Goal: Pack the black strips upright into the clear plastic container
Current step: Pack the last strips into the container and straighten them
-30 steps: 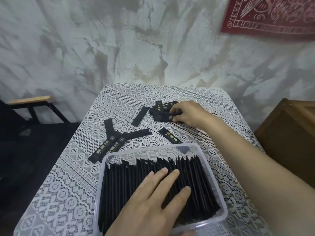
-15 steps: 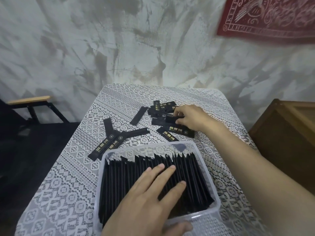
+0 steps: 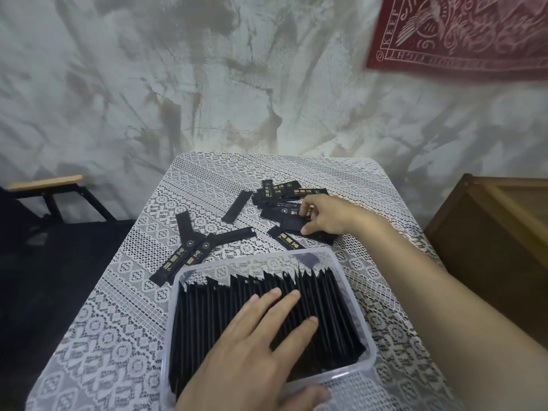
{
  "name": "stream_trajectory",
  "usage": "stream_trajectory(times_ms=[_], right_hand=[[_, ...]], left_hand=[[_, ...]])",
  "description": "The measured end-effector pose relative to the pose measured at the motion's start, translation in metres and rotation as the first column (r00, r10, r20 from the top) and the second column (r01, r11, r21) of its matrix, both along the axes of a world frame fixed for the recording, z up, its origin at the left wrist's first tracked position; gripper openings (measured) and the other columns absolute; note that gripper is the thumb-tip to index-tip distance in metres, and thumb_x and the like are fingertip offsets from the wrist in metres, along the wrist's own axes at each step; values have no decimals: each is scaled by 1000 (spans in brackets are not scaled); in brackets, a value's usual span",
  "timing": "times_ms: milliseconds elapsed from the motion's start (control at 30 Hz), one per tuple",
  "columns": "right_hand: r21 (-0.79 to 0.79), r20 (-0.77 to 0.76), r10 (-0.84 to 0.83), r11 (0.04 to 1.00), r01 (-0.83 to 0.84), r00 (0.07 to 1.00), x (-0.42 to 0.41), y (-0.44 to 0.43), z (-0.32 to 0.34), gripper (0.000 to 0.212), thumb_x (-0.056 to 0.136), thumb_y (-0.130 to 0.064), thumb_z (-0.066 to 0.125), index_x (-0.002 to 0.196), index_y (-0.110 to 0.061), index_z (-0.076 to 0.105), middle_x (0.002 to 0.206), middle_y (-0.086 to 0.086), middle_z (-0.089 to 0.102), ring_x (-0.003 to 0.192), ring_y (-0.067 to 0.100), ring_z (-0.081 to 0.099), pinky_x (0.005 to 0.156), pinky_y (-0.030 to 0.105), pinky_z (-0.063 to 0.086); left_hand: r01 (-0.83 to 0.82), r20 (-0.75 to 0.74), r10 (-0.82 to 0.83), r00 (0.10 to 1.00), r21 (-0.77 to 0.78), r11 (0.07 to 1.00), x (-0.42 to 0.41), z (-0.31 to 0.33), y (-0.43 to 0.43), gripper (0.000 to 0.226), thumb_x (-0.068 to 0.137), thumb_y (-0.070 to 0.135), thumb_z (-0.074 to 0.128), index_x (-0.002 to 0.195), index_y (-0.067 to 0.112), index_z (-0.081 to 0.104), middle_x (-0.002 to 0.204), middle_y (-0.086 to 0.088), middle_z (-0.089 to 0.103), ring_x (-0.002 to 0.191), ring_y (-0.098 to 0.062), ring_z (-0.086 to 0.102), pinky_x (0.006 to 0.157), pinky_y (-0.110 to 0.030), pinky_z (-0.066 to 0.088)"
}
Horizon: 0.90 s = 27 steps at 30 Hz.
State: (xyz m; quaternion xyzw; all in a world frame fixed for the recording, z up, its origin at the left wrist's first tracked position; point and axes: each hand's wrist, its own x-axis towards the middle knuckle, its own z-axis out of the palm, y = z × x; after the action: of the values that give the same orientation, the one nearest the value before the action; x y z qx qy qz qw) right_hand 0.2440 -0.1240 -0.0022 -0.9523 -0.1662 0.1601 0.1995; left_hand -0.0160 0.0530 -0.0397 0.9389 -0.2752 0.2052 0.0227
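Right hand (image 3: 327,215) now drawn back from far heap toward clear plastic container (image 3: 360,295), fingers curled, pinching few loose black strips (image 3: 296,225) against lace tablecloth (image 3: 124,292); gathering step underway, insertion next
Left hand (image 3: 252,345) unchanged: open, flat on packed upright strips (image 3: 332,310), gripping nothing; container nearly full

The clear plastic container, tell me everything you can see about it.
The clear plastic container is a shallow rectangular tub with rounded corners and see-through walls. It sits on the lace tablecloth at the near end of the table, almost full of black strips standing on edge in rows. The left hand lies flat across the strips, thumb at the near rim.
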Motion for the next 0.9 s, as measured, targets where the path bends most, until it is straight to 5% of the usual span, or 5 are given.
stream_trajectory(times_ms=[333,500,633,900], right_hand=[[14,-27,-6,1000,6,1000,1,-4,-2,36,82,-30,85,107,-26,60,94,-6,61,93,22,61,88,38,50],[11,-32,31,999,-31,999,-3,-6,1,31,84,-31,83,105,-21,63,87,-7,59,82,16,56,71,31,44],[66,-20,40,997,-39,999,-7,-4,2,21,84,-36,82,93,-23,68,95,-4,68,90,16,62,82,34,49],[78,13,51,996,-52,999,-14,2,-1,18,90,-33,77,102,-24,68,89,-8,61,82,14,58,69,27,42]], left_hand=[[-2,6,2,1000,-9,1000,2,-1,0,63,90,75,41,129,32,66,140,-6,63,127,-26,62,98,-61,44],[-2,-3,2,1000,5,1000,3,-3,1,65,94,76,35,129,32,67,141,-6,62,128,-26,61,98,-61,43],[-11,-2,11,1000,10,1000,2,-1,1,66,93,77,36,128,32,69,141,-5,63,128,-25,61,97,-59,44],[-17,8,17,1000,23,1000,2,-2,2,65,91,78,36,132,34,62,143,-2,61,133,-21,51,98,-58,44]])
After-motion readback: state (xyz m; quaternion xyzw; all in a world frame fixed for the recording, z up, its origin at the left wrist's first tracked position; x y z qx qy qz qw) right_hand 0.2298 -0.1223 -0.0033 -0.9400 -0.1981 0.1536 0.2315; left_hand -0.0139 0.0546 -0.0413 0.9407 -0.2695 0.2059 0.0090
